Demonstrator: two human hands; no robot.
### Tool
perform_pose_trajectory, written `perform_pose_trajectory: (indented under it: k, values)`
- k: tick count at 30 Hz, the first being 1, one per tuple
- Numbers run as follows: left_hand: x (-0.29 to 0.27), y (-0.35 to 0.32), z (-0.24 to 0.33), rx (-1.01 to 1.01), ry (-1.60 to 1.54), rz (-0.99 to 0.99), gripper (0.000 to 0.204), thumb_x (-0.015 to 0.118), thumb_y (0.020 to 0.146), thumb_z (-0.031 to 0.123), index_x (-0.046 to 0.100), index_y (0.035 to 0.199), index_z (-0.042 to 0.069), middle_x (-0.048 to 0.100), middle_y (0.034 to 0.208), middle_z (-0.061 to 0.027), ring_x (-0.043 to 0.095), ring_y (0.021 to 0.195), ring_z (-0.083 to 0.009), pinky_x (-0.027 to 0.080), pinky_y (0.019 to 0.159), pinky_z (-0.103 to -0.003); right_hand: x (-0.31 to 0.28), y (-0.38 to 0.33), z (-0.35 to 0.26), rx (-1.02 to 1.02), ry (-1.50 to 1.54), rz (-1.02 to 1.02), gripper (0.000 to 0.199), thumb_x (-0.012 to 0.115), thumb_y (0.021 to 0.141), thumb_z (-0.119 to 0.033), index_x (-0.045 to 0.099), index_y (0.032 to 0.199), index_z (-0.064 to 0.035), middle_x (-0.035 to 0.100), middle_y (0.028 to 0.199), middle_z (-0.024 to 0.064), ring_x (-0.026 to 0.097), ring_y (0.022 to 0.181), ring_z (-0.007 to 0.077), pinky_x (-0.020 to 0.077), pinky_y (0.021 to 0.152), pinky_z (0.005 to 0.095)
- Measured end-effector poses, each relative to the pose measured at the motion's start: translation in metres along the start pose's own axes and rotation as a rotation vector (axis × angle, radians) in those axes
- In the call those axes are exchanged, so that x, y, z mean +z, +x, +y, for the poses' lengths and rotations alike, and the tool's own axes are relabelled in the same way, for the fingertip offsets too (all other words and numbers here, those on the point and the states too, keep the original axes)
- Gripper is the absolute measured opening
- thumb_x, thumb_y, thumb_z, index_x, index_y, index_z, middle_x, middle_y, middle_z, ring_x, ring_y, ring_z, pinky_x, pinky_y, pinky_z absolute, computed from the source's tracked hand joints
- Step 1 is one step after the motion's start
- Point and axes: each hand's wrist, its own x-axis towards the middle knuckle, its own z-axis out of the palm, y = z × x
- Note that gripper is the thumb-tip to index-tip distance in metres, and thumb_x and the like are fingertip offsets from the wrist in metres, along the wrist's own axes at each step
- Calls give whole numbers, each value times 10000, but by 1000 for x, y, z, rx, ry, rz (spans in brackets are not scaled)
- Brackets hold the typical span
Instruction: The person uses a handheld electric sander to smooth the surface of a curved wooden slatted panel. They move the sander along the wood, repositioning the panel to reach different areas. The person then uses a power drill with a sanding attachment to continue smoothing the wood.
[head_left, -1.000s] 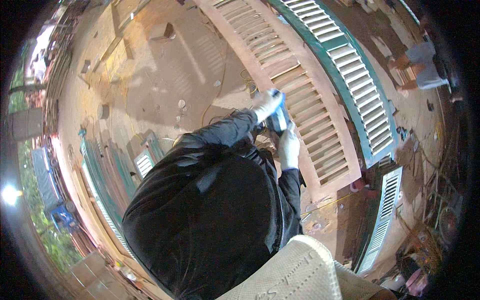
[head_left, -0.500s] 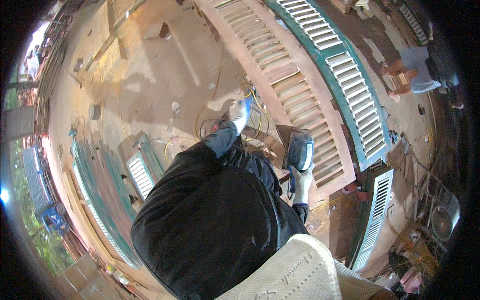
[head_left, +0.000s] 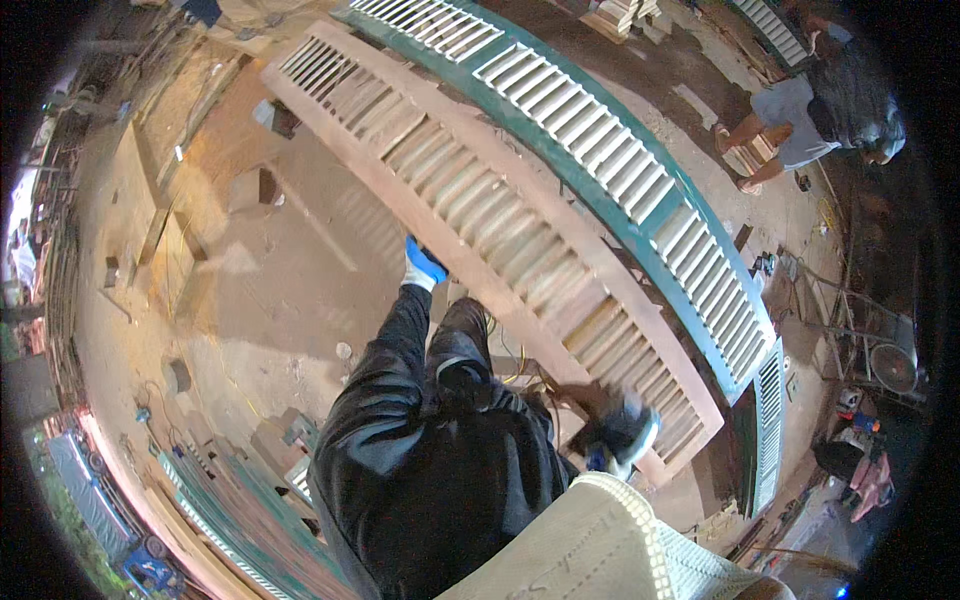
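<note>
The left hand (head_left: 422, 268), in a blue-and-white glove, rests against the near long edge of a bare wooden louvred shutter (head_left: 500, 230) that lies slantwise across the scene; whether its fingers are clenched on the edge cannot be told. The right hand (head_left: 632, 440) (blurred, also gloved) is at the shutter's near right end, and its grasp cannot be told either. A green louvred shutter (head_left: 640, 190) lies alongside, touching the far edge. Another person (head_left: 800, 110) crouches far right on the dusty floor (head_left: 290, 290).
</note>
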Motion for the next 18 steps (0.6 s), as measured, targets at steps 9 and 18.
perform_pose_trajectory:
  k: [9,18]
  values:
    - [-54,9,23,-12,-191,-374,528,287,981,548,419,1376,224,534,1331,-44,467,1247,-282,310,1088,-514,-11,-113,-79,940,434,330,463,766,712,-132,629,1130,14,661,1010,88,600,852,180,496,792,304]
    - [4,-8,57,-114,65,-154,532,284,972,562,422,1353,217,532,1321,-48,473,1236,-284,324,1070,-538,13,-230,-142,1079,592,474,446,755,733,-137,639,1126,39,666,1041,119,613,865,192,508,790,313]
